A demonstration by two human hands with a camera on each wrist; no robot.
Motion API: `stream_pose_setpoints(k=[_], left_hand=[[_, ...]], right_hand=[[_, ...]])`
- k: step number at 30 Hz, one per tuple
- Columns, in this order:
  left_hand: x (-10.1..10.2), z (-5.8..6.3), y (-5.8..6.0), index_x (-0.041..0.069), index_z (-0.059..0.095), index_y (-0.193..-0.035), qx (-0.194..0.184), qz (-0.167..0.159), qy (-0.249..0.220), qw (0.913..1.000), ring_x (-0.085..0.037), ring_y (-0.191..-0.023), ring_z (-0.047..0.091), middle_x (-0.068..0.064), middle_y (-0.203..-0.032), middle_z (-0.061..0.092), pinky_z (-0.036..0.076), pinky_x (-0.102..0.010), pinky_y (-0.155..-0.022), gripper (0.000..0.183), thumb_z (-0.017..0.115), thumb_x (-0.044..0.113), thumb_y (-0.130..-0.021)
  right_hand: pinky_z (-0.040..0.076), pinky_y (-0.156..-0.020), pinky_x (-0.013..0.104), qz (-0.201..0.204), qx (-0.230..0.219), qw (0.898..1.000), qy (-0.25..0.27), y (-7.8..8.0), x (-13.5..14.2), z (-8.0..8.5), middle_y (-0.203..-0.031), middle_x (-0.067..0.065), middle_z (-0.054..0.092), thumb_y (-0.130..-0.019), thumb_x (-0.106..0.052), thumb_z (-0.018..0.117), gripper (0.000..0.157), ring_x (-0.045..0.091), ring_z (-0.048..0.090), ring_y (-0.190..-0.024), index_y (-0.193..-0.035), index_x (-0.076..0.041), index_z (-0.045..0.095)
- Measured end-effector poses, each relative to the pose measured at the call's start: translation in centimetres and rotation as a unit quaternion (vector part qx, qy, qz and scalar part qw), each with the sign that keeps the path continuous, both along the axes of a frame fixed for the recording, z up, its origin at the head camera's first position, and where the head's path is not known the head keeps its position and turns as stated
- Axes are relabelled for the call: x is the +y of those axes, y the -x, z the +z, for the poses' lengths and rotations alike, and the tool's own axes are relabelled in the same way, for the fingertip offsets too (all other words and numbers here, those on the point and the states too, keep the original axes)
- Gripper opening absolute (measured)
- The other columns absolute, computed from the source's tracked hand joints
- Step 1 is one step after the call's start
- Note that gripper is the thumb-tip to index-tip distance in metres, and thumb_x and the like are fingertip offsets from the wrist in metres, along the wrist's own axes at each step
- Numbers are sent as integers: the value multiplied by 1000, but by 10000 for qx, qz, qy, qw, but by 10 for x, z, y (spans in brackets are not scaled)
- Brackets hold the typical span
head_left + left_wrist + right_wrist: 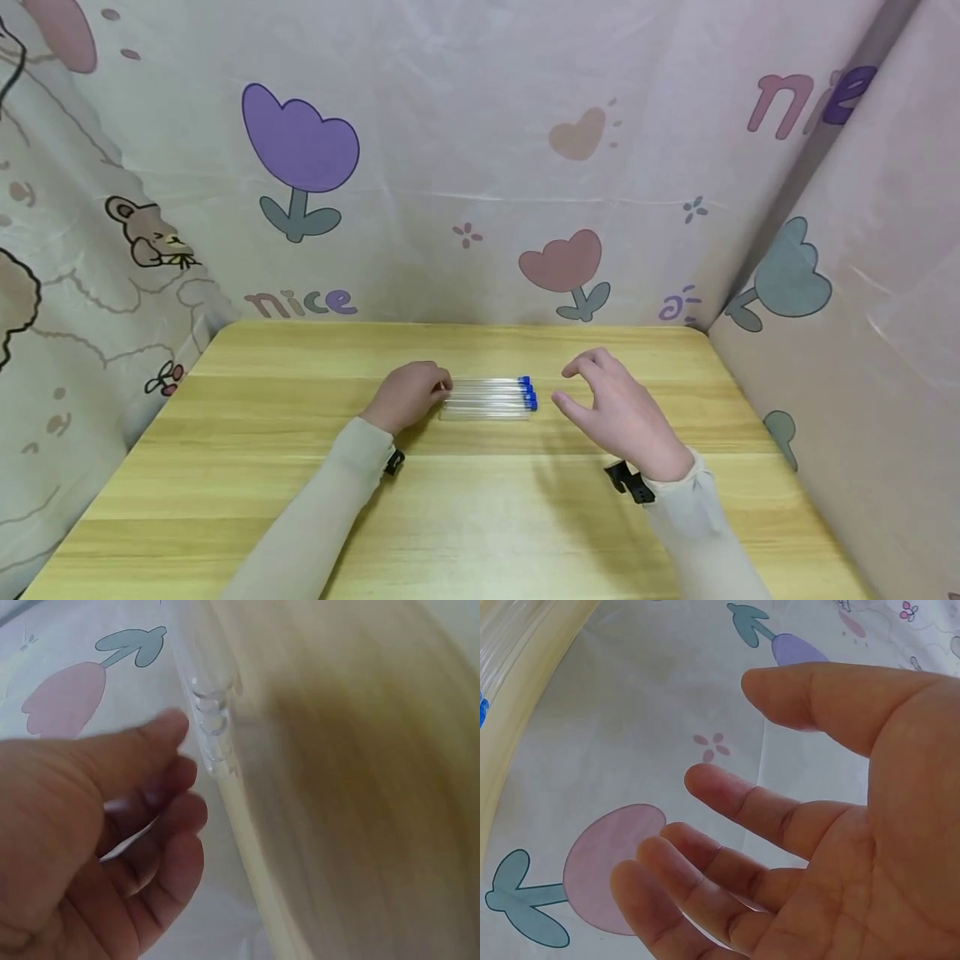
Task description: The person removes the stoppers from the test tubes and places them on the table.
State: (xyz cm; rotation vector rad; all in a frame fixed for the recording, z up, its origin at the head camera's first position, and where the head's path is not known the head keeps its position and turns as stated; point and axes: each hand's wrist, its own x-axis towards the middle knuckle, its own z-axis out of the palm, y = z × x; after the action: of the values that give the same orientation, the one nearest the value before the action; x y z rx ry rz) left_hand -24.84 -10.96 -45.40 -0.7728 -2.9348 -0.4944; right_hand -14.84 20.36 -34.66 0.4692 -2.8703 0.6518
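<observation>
Several clear tubes lie side by side on the wooden table, most with blue caps pointing right. The nearest one shows no blue at its end. My left hand is at their left ends, its fingers loosely bent. In the left wrist view, rounded tube ends sit just beyond the fingertips, and nothing shows between thumb and fingers. To the right of the caps hovers my right hand, thumb and fingers spread apart. Its palm faces the right wrist camera and holds nothing.
The wooden table carries the tubes near its far half. Patterned curtains hang behind it and along both sides. A black wrist strap is at the right sleeve, with another black piece at the left one.
</observation>
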Motion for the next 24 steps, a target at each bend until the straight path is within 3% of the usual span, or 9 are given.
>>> stream_pose_setpoints(k=[5,14,24], left_hand=[[6,4,0,17,79,-91,36,-290,19,9996,-14,-85,65,6,-89,70,57,-36,-85,6,76,17,-96],[6,5,1,19,76,-81,-126,-253,119,9995,-12,-77,63,8,-82,70,57,-35,-80,13,79,18,-93],[2,9,2,19,80,-82,-318,-299,194,9989,-12,-79,67,8,-83,74,59,-36,-83,11,80,18,-92]], right_hand=[[54,-91,50,8,-65,10000,-14,0,0,0,-129,5,60,-98,-35,71,29,27,60,-120,-116,-13,69],[52,-95,49,160,-21,9999,-4,3,0,-2,-130,5,59,-97,-35,71,30,28,57,-122,-116,-13,68],[52,-91,46,267,57,9996,-52,4,1,-3,-130,4,59,-98,-34,70,28,25,58,-117,-116,-13,68]])
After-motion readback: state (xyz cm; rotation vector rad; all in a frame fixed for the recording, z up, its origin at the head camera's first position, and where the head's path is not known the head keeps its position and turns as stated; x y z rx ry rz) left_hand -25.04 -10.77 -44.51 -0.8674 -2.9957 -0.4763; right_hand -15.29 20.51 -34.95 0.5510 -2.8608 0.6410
